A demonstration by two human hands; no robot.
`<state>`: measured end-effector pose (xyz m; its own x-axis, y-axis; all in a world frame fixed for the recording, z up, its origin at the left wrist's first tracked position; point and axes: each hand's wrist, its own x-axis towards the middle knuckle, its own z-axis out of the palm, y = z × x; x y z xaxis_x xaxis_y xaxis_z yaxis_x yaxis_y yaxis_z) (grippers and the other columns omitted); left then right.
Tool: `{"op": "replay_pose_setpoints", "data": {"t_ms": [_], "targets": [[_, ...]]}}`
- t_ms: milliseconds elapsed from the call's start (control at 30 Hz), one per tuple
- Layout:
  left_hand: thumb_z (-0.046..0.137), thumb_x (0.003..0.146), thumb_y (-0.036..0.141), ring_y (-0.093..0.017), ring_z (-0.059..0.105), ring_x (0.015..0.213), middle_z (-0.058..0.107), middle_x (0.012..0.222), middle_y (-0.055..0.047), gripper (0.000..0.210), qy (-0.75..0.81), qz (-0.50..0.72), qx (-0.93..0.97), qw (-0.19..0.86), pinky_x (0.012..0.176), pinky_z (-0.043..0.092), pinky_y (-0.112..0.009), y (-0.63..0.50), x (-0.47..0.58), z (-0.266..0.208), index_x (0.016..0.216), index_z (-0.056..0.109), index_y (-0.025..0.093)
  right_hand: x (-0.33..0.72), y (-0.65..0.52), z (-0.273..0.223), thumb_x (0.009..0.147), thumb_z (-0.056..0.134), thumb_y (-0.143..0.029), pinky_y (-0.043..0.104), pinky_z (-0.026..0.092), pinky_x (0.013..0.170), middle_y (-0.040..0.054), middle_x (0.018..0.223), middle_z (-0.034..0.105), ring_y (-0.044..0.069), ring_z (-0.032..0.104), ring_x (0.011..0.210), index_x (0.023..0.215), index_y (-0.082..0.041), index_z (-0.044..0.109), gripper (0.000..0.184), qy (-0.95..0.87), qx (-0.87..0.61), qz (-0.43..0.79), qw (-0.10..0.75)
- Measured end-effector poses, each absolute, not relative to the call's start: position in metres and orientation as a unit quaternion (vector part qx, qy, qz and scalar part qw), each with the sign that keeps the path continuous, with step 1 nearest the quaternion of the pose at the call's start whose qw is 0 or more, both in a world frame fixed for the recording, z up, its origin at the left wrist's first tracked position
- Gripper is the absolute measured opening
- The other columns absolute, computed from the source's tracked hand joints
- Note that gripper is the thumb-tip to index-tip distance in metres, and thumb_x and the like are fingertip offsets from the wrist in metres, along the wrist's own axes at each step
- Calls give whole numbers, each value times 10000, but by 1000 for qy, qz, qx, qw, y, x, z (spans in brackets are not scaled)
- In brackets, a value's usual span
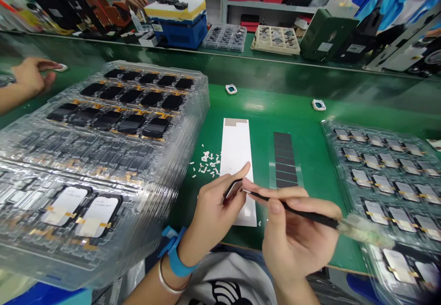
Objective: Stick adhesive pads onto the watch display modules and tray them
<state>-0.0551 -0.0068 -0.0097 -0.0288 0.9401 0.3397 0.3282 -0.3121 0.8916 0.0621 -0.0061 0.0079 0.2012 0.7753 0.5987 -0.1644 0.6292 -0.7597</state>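
My left hand (213,206) is closed around a small display module (233,189) with a black edge, tilted up between thumb and fingers. Black tweezers (306,213) with a tape-wrapped rear end are gripped in my right hand (298,236), their tip reaching the module's edge. Beneath both hands lies a long white backing sheet (237,146) with a grey patch at its far end. Small white scraps (208,161) are scattered left of that sheet. To its right is a clear sheet bearing black rectangular strips (284,155).
A tall stack of clear trays (198,82) with black screens stands at left. Another clear tray (330,155) holds silver-backed modules at right. Two small white-framed squares (231,89) (319,105) lie further back. Another person's hand (31,77) is at far left. A blue machine (182,31) sits on the ledge.
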Motion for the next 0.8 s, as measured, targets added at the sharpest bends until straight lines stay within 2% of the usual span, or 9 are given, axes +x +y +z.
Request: {"op": "replay_pose_setpoints", "data": {"t_ms": [133, 300, 400, 600, 800], "targets": [[487, 964, 118, -111, 543, 638, 695, 872, -34, 497, 513, 488, 639, 300, 590, 449, -205, -9, -56, -10, 1455, 535, 174, 51, -8, 3, 829, 548, 128, 408, 686, 851, 38, 958, 698, 183, 751, 902, 1058, -165, 518, 373, -566, -276, 291, 721], [415, 969, 107, -152, 623, 782, 699, 984, -69, 570, 520, 457, 654, 305, 689, 494, -237, -10, -56, -9, 1534, 408, 178, 48, -6, -3, 827, 556, 125, 438, 698, 815, 42, 947, 695, 212, 756, 895, 1052, -168, 511, 373, -556, -293, 277, 727], [403, 977, 113, -164, 627, 826, 684, 1009, -67, 574, 530, 444, 655, 306, 756, 506, -262, -10, -56, -9, 1543, 391, 199, 49, -5, -5, 824, 548, 134, 445, 702, 807, 55, 968, 703, 224, 757, 912, 1062, -166, 506, 386, -559, -289, 282, 724], [396, 977, 95, -153, 620, 821, 675, 1032, -50, 576, 536, 441, 647, 316, 728, 481, -252, -10, -56, -7, 1539, 394, 220, 49, -3, -6, 838, 569, 108, 445, 706, 793, 39, 937, 701, 204, 755, 879, 1053, -169, 518, 355, -561, -299, 274, 722], [405, 1001, 168, -178, 634, 891, 671, 1105, -70, 547, 539, 435, 636, 341, 752, 485, -281, -12, -57, -4, 1545, 385, 223, 49, -4, -6, 852, 568, 95, 431, 697, 829, 37, 927, 703, 187, 751, 870, 1043, -173, 515, 333, -550, -314, 283, 720]]}}
